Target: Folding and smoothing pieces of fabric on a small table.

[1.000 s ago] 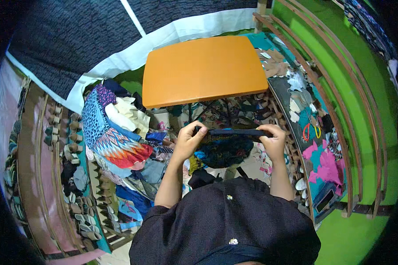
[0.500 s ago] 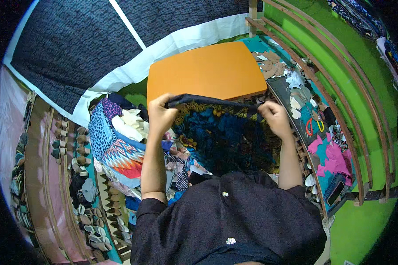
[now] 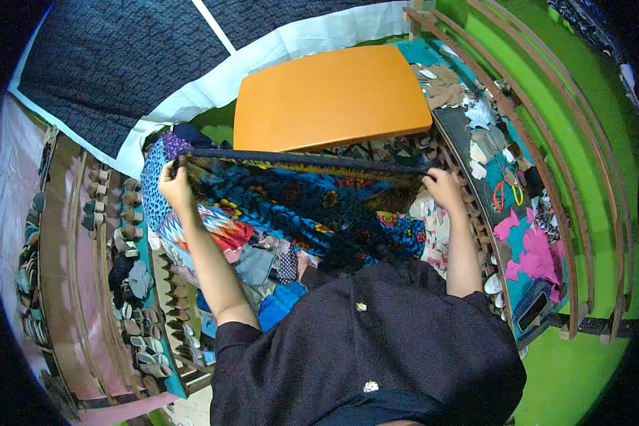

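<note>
A dark floral garment (image 3: 291,202) with blue, yellow and red flowers and a black band hangs stretched between my two hands. My left hand (image 3: 175,186) pinches the band's left end, beside a heap of folded clothes. At the other end my right hand (image 3: 444,188) is closed on the band, close to the cluttered table on the right. The band runs nearly straight between them, below the orange tabletop. The cloth below falls in loose folds, its lower part reaching my dark shirt. Which garment it is, I cannot tell.
An orange tabletop (image 3: 334,99) stands ahead. On the left lies the clothes heap (image 3: 213,231), with racks of shoe parts (image 3: 145,305) beyond. The right-hand bench holds pink scraps (image 3: 536,252), scissors (image 3: 508,193) with red and yellow handles, and a phone (image 3: 534,311). Wooden rails curve along the green wall.
My left hand has moved out to the left, and the garment between my hands has been pulled wide and taut. More of its floral print shows. My right hand has moved little.
</note>
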A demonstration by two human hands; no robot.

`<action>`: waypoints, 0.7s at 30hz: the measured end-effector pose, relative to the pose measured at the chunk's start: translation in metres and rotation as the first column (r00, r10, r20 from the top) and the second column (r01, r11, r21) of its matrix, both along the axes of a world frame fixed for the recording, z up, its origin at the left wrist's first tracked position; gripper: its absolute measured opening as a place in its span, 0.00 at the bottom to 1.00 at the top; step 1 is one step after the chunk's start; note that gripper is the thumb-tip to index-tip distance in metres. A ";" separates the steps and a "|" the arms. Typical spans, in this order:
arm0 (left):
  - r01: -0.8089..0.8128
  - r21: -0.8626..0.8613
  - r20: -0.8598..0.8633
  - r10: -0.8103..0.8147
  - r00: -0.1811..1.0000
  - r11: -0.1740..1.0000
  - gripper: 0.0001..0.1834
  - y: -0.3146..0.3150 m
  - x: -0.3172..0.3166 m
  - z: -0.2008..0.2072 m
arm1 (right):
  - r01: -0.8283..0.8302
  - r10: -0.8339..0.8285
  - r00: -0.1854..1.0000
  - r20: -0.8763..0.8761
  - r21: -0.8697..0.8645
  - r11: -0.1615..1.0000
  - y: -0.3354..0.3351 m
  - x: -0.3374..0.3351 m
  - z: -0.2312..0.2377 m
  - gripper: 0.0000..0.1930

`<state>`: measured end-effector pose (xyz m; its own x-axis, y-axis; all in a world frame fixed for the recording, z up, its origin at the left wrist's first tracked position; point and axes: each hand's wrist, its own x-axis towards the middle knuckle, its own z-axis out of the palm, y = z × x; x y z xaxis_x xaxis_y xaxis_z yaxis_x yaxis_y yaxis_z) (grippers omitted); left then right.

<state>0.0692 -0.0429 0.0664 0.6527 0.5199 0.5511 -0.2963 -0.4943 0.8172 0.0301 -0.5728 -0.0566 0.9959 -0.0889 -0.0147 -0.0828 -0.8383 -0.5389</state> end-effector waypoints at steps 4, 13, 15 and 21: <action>0.008 0.061 -0.192 0.004 0.981 0.998 0.05 0.014 -0.006 0.000 | 0.154 -0.127 0.974 0.187 -0.138 0.978 -0.027 -0.004 0.012 0.15; 0.466 0.538 -0.560 -0.116 0.821 0.703 0.35 -0.091 -0.016 -0.026 | -0.076 0.040 0.991 0.129 0.294 0.953 0.003 -0.006 0.062 0.17; 0.696 0.388 -0.556 -0.448 0.700 0.604 0.45 -0.167 -0.020 -0.012 | -0.237 0.192 0.967 0.167 0.318 0.918 0.038 -0.011 0.080 0.16; 0.976 0.082 -0.679 -0.705 0.204 0.203 0.27 -0.253 -0.022 -0.016 | -0.446 0.396 0.895 0.207 0.407 0.797 0.103 -0.014 0.117 0.14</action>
<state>0.0476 -0.2959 0.0504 0.6844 -0.7291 0.0010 -0.4772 -0.4469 0.7566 0.0162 -0.4698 0.0603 0.9309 0.3298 0.1568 0.3022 -0.4547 -0.8378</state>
